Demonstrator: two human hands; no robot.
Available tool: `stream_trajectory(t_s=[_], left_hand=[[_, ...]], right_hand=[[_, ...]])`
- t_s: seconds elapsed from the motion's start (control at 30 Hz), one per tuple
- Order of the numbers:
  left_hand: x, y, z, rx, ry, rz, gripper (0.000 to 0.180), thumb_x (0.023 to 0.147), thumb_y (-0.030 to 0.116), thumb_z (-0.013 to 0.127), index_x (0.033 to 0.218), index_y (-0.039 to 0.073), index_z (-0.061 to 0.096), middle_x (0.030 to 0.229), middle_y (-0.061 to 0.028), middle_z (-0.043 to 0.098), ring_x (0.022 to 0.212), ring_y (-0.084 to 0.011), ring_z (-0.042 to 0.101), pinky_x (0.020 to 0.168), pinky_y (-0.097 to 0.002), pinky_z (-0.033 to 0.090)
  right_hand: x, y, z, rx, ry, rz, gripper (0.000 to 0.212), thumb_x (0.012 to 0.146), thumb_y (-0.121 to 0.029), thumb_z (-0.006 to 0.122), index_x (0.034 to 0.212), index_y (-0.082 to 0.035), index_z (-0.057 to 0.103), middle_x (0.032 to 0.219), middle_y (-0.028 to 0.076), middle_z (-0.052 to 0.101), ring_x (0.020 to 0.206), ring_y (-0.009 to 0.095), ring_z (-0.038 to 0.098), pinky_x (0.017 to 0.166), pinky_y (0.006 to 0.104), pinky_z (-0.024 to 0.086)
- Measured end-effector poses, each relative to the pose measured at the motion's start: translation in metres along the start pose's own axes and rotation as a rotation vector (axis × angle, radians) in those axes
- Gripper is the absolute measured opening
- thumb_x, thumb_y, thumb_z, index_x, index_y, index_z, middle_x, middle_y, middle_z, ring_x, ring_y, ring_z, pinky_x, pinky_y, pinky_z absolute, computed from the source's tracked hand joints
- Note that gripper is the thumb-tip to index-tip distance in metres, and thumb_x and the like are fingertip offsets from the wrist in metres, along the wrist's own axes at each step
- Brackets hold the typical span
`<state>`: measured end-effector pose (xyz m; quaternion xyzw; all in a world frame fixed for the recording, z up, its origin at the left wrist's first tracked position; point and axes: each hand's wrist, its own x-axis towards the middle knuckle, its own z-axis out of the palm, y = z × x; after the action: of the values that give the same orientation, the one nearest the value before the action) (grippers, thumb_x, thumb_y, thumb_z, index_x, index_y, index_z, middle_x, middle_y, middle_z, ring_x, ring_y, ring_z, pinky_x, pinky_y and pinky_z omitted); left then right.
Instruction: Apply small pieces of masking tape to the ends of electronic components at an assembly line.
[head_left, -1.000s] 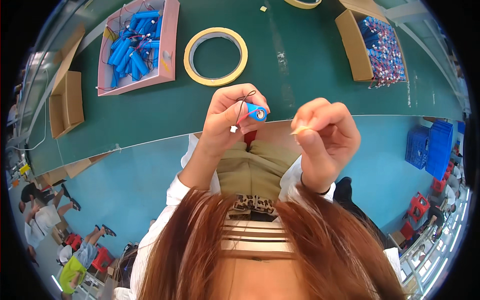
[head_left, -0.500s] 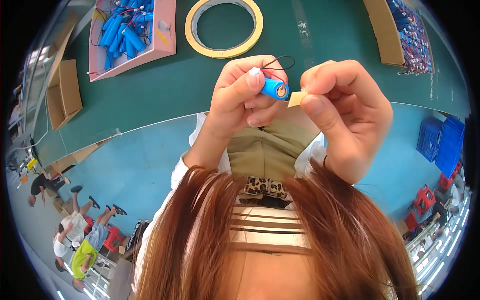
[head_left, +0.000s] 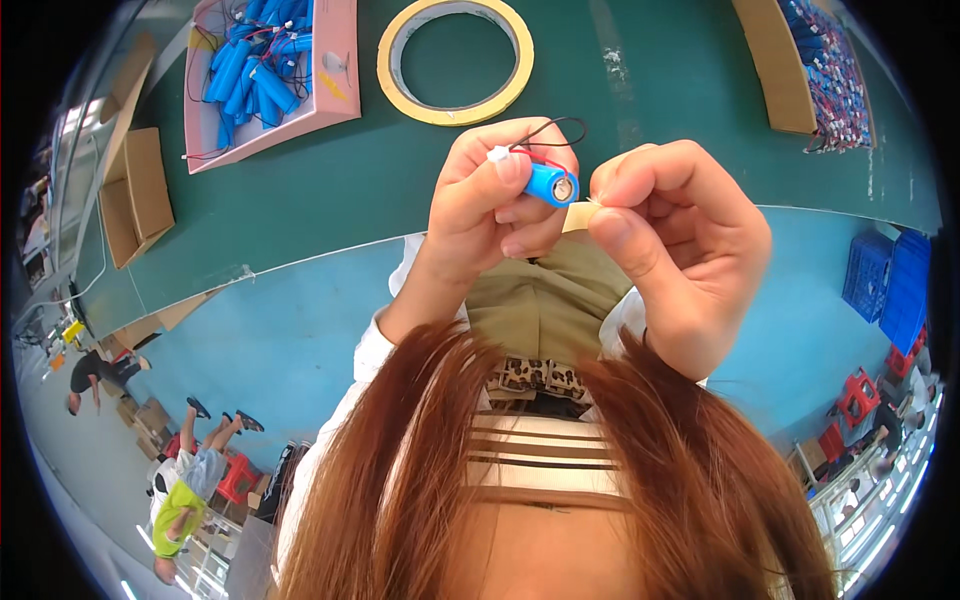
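Note:
Between the thumb and fingers of my left hand [head_left: 490, 190] is a blue cylindrical battery [head_left: 545, 182], its round metal end facing right. Black and red wires run from it to a small white connector [head_left: 499, 153], which lies by my left thumb. My right hand [head_left: 690, 230] pinches a short piece of yellowish tape [head_left: 580, 215] between thumb and index finger. The tape sits just below the battery's metal end; whether the two touch I cannot tell. Both hands are raised over the table's near edge.
A large roll of yellow tape [head_left: 391, 88] lies on the green table [head_left: 300, 215]. At the left are a pink box [head_left: 334, 85] of blue wired batteries and a small cardboard box [head_left: 150, 185]. A cardboard box [head_left: 776, 70] packed with wired batteries stands at right. People sit farther off.
My right hand has moved left and slightly down, bringing the tape piece nearer the battery. My left hand keeps its grip on the battery. The whole view has shifted slightly.

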<state>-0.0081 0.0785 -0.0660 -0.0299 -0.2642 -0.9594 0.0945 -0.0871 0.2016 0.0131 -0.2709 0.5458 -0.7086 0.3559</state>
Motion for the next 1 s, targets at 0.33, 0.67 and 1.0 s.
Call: stream_trajectory(t_s=[0.33,0.67,1.0], left_hand=[[-0.001,-0.003,-0.002,0.087,0.051,0.034,0.029,0.084,0.023,0.051,0.084,-0.005,0.050,0.049,0.0035,0.033,0.037,-0.0033,0.025,0.034,-0.0182,0.020],[0.000,-0.004,0.001,0.036,0.056,0.055,0.025,0.083,0.018,0.051,0.085,-0.006,0.050,0.051,0.0031,0.034,0.039,-0.0026,0.025,0.035,-0.0180,0.023],[0.000,-0.005,-0.001,0.043,0.058,0.054,0.027,0.083,0.020,0.052,0.086,-0.007,0.050,0.052,0.0007,0.040,0.039,-0.0025,0.026,0.035,-0.0182,0.023]], right_hand=[[0.001,-0.001,0.005,-0.098,0.020,-0.025,0.009,0.079,0.007,0.056,0.085,0.004,0.050,0.079,0.008,0.054,0.072,0.009,0.050,0.066,0.0181,0.040],[0.003,-0.006,0.005,-0.181,0.037,-0.021,0.009,0.077,0.005,0.060,0.083,0.004,0.052,0.080,0.007,0.057,0.070,0.008,0.054,0.064,0.0180,0.044],[0.003,-0.010,0.002,-0.416,0.098,0.042,0.011,0.073,0.008,0.062,0.080,0.005,0.055,0.077,0.007,0.058,0.067,0.008,0.056,0.062,0.0175,0.045]])
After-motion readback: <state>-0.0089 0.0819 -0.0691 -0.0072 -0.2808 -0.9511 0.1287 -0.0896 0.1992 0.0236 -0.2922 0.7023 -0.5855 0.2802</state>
